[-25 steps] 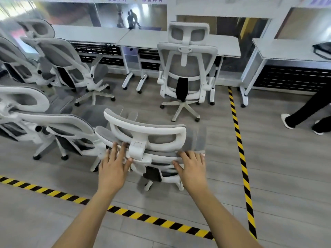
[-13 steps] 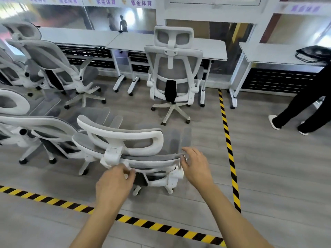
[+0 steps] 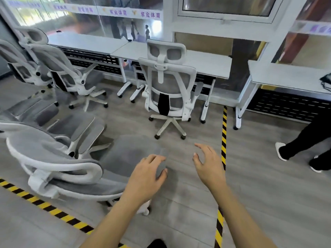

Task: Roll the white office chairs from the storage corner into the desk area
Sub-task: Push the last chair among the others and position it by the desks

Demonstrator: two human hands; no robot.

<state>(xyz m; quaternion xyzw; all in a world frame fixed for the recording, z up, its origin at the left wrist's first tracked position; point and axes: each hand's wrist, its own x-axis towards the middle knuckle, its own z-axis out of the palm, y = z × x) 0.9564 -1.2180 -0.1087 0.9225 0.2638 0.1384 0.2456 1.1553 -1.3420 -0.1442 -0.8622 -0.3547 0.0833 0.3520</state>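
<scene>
The nearest white office chair, with grey mesh, sits low on the left. Its headrest is toward me and its seat stretches away to the right. My left hand is at the seat's right side, fingers and thumb curled around a blurred grey armrest. My right hand hovers over bare floor to the right of the chair, fingers spread, touching nothing. A second white chair stands upright at the white desk ahead. More white chairs crowd the left corner.
Yellow-black floor tape runs away from me on the right, and another strip crosses at lower left. Someone's black-trousered legs are stepping at the right edge. Another desk at back right carries a black bag.
Both hands have left the chair's backrest. The view has swung right, so the chair now lies to my left; my left hand is now at its armrest and my right hand is free.
</scene>
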